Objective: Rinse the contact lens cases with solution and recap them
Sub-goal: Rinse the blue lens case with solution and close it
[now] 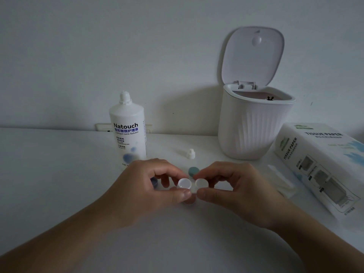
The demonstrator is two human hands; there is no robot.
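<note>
A translucent white contact lens case [192, 184] with two uncapped wells is held just above the table. My left hand [149, 186] pinches its left well and my right hand [234, 190] pinches its right well. A green cap [193, 171] lies on the table just behind the case. A blue cap [154, 182] shows partly behind my left fingers. The solution bottle [128, 133] stands upright and uncapped behind my left hand. Its small white cap [190, 154] stands on the table to the right of the bottle.
A white ribbed bin [252, 127] with its lid raised stands at the back right. A tissue paper pack [323, 166] lies along the right edge, with a folded tissue [281, 180] beside it. A wall runs along the table's far edge.
</note>
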